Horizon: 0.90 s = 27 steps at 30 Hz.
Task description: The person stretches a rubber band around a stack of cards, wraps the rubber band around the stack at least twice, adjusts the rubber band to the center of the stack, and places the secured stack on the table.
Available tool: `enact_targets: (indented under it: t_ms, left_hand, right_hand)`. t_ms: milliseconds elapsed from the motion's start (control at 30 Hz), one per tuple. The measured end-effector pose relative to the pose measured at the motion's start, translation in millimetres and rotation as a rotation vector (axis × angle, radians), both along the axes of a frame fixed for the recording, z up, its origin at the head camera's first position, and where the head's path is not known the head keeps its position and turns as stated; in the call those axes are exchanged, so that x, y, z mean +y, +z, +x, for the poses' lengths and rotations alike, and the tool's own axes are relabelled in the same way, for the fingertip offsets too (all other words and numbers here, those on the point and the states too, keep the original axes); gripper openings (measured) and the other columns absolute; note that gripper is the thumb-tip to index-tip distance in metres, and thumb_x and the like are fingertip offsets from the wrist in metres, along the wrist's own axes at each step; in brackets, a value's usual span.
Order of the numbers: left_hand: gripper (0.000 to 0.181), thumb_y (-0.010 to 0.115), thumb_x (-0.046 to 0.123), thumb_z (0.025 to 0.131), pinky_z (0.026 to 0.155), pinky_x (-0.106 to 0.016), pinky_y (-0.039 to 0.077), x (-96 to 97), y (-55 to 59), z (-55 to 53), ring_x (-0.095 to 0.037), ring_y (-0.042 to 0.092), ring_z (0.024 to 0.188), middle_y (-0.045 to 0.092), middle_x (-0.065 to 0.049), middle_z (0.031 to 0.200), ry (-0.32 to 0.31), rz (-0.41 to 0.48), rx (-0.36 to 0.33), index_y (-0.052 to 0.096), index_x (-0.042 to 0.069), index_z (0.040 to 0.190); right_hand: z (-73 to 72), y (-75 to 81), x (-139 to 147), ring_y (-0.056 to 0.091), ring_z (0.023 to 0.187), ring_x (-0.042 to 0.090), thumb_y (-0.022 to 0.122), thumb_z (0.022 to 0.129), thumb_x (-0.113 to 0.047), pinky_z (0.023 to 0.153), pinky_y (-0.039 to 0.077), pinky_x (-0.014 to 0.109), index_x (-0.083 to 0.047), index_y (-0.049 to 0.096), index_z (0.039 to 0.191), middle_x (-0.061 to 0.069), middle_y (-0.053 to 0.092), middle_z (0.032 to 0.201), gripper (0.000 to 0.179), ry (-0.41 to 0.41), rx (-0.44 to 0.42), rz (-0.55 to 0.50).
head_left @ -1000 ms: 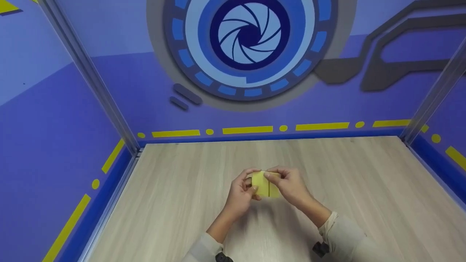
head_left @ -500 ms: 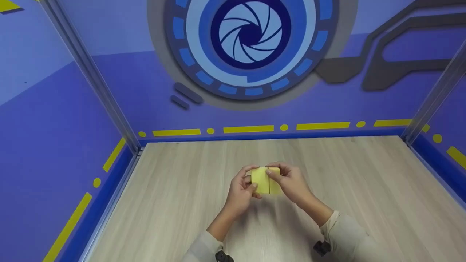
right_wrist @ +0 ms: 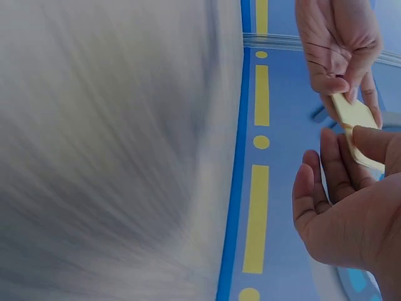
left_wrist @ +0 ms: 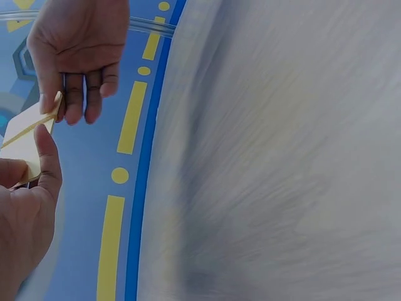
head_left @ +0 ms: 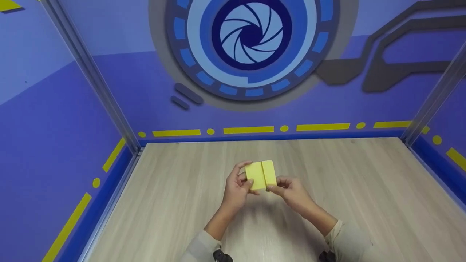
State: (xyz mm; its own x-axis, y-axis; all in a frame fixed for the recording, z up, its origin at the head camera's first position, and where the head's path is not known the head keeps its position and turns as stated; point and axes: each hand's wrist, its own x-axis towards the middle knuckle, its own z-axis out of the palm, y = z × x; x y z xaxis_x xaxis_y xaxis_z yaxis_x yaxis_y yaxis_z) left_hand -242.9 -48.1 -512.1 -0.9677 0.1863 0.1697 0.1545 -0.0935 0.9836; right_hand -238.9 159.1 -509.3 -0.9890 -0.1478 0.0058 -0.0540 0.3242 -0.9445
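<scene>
A thin yellow square (head_left: 256, 175) with rounded corners is held above the table, slightly tilted. A dark line runs down its face, right of the middle, where one layer seems to overlap another; its exact kind I cannot tell. My left hand (head_left: 235, 191) pinches its left side, thumb on the face and fingers behind. At the lower right corner, the right hand (head_left: 296, 193) pinches it between thumb and index finger. The left wrist view shows the square (left_wrist: 28, 135) edge-on between both hands. In the right wrist view, the right hand's (right_wrist: 357, 219) other fingers are loosely bent.
A wood-grain table (head_left: 174, 174) lies under the hands. Blue and purple panels (head_left: 120, 91) with yellow markings enclose its back and sides, joined by metal corner posts (head_left: 91, 72). Black wrist straps (head_left: 222, 255) show at both sleeves.
The yellow square has risen slightly, shifted left and tilted. My right hand has slid from its upper right part down to the lower right corner, while the left hand keeps its hold.
</scene>
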Motion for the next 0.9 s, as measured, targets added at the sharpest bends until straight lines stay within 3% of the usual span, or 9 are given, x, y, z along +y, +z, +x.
enact_targets:
  t_ms: [333, 667, 900]
  left_hand:
    - [0.058, 0.054, -0.011, 0.103, 0.077, -0.031, 0.067, 1.6, -5.0, -0.3, -0.023, 0.076, 0.110, 0.071, -0.019, 0.140, 0.029, 0.052, -0.009, 0.050, 0.020, 0.152]
    - [0.056, 0.053, -0.012, 0.103, 0.078, -0.032, 0.068, 7.3, -8.1, -0.4, -0.027, 0.078, 0.109, 0.070, -0.025, 0.139, 0.044, 0.086, 0.005, 0.047, 0.013, 0.153]
    - [0.056, 0.052, -0.011, 0.104, 0.080, -0.031, 0.067, 10.0, -4.9, 0.0, -0.028, 0.076, 0.117, 0.068, -0.026, 0.142, 0.024, 0.090, 0.002, 0.043, 0.010, 0.155]
  right_hand:
    - [5.5, -6.4, -5, 0.064, 0.099, 0.018, 0.074, 0.099, -0.023, 0.091, 0.053, 0.033, -0.004, 0.078, 0.112, 0.008, 0.078, 0.104, 0.023, -0.016, -0.034, -0.052]
    - [0.6, -5.9, 0, 0.071, 0.109, 0.023, 0.071, 0.101, -0.024, 0.103, 0.058, 0.040, -0.002, 0.076, 0.123, 0.010, 0.079, 0.114, 0.031, 0.055, -0.090, -0.098]
    - [0.8, -7.4, -7, 0.074, 0.109, 0.016, 0.073, 0.101, -0.026, 0.102, 0.062, 0.043, -0.002, 0.074, 0.126, 0.009, 0.080, 0.119, 0.035, 0.099, -0.090, -0.123]
